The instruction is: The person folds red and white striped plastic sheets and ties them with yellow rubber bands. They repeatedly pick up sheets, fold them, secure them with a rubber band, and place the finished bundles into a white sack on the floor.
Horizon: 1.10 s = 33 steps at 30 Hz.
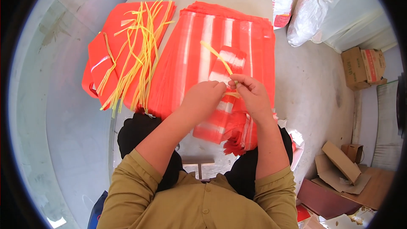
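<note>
Watching remotely, I've got right fingers point(242, 78) pinching 1 yellow strip point(218, 55) across the folded red-and-white bundle point(220, 112) atop a striped stack point(186, 42), left fingers point(218, 87) curled close by, can't tell their grip.

We record a grey floor point(313, 80). Landmark: the striped red-and-white stack point(195, 55); we cannot see what supports it. Left of the stack, we note yellow strips point(148, 61) lying loosely across a flat red pile point(110, 21). Beyond the stack, to its right, a white sack point(309, 12) rests on the floor; farther right, a cardboard box point(356, 68).
</note>
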### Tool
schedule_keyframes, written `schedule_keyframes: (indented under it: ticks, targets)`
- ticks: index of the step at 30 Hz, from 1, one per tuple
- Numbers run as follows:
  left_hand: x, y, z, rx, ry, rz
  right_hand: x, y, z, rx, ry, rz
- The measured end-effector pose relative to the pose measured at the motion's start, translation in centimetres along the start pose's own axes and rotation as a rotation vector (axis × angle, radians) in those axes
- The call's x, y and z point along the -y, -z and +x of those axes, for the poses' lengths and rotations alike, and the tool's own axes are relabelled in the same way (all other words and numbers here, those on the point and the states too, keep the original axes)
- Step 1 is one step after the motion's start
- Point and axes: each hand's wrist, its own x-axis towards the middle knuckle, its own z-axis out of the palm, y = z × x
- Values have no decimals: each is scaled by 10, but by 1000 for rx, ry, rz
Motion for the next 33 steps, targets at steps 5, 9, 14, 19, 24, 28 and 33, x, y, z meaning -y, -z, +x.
schedule_keyframes:
  ticks: [5,9,14,19,24,28,33]
  targets:
    - [-19,17,4,10,238,-187,-5,0,3,-17,31,11]
    - [-18,20,1,-57,360,-406,-4,1,6,-29,-8,154]
    - [-17,19,0,-140,314,-469,-6,-6,5,16,1,30]
    - [-13,16,-1,-199,76,-181,-12,-21,4,123,141,-305]
    - [-16,18,-2,-217,-36,-371,-31,-21,7,131,235,-328]
    - [-11,19,-4,-115,98,-576,-14,-29,1,131,184,-169]
    - [-19,33,-2,-28,142,-694,-21,-27,4,84,178,-234]
